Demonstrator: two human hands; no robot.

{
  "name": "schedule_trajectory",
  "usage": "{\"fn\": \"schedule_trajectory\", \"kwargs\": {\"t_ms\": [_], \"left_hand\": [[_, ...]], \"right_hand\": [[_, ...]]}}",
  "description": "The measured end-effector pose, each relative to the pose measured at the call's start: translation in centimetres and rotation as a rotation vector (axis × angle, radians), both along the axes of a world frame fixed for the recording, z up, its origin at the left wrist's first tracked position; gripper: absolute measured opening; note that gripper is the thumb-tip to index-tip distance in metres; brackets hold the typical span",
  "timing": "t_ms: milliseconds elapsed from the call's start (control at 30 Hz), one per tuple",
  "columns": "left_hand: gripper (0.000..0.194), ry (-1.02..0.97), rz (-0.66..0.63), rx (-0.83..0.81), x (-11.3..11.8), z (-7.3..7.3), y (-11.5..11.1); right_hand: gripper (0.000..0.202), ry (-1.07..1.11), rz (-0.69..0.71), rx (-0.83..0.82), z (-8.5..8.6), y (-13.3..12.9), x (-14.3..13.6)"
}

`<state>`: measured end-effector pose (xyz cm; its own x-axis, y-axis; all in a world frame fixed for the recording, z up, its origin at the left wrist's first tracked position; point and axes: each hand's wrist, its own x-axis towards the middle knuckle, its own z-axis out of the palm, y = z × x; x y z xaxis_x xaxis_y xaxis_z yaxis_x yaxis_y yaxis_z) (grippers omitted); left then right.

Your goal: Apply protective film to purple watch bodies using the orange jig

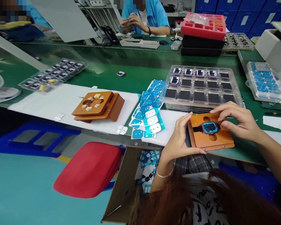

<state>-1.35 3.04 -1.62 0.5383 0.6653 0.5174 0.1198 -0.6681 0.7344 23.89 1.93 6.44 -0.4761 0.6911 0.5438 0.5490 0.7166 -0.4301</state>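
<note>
An orange fixture block [213,140] lies at the table's front edge on the right. In its recess rests a small watch-like device [210,127] with a blue-edged face and black strap pieces. My left hand [181,139] grips the block's left side, fingers at the back corner and thumb at the front. My right hand [239,122] is over the block's right part, thumb and index finger bent close together beside the device; whether anything is between them is too small to tell. Blue sticker sheets [147,103] lie left of my left hand.
Behind the block is a clear tray [198,84] with several devices. Another orange fixture [93,104] stands on white foam [44,104]. A red stool [89,170] and cardboard box [121,187] are below the edge. A person [146,18] sits opposite.
</note>
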Motion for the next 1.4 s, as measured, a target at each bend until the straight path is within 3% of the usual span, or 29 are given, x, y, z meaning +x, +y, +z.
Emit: {"fn": "schedule_trajectory", "kwargs": {"t_ms": [67, 233, 500, 633, 733, 867, 1000, 1100, 1200, 1300, 1400], "left_hand": [[0.117, -0.003, -0.009, -0.031, 0.0, -0.3, 0.1], [0.118, -0.016, -0.017, -0.067, -0.1, -0.9, 0.3], [0.112, 0.051, -0.052, -0.149, 0.2, 0.0, 0.4], [0.108, 0.053, -0.065, -0.14, 0.2, 0.3, 0.4], [0.108, 0.03, -0.056, -0.1, 0.1, 0.1, 0.3], [0.112, -0.048, -0.023, -0.027, 0.1, -0.5, 0.2], [0.113, -0.097, -0.021, 0.027, 0.4, -0.9, 0.4], [0.11, -0.111, 0.004, 0.057, 0.5, -0.9, 0.4], [0.107, -0.136, 0.027, 0.095, 0.5, -0.7, 0.1], [0.104, -0.155, 0.054, 0.174, 0.6, -0.1, -0.5], [0.099, -0.178, 0.139, 0.286, 0.9, 0.6, -1.1]], "right_hand": [[0.019, -0.024, 0.051, -0.025, 0.7, 0.7, -0.6], [0.048, -0.317, 0.272, -0.104, 1.4, 2.8, -3.7], [0.054, -0.495, 0.431, -0.081, -1.3, 3.8, -6.6], [0.053, -0.455, 0.422, -0.03, -2.1, 3.9, -6.7], [0.049, -0.275, 0.445, 0.054, -1.3, 3.8, -6.1], [0.032, -0.084, 0.278, 0.186, 2.4, 2.4, -4.1], [0.015, -0.331, 0.102, 0.088, 5.5, 0.4, -2.1], [0.013, -0.579, 0.064, -0.076, 5.3, -0.1, -1.9], [0.012, -0.67, 0.03, -0.22, 4.0, 0.3, -2.5], [0.017, -0.65, -0.037, -0.311, 3.8, 0.8, -2.9], [0.023, -0.485, -0.054, -0.354, 4.9, 0.8, -2.7]]}}
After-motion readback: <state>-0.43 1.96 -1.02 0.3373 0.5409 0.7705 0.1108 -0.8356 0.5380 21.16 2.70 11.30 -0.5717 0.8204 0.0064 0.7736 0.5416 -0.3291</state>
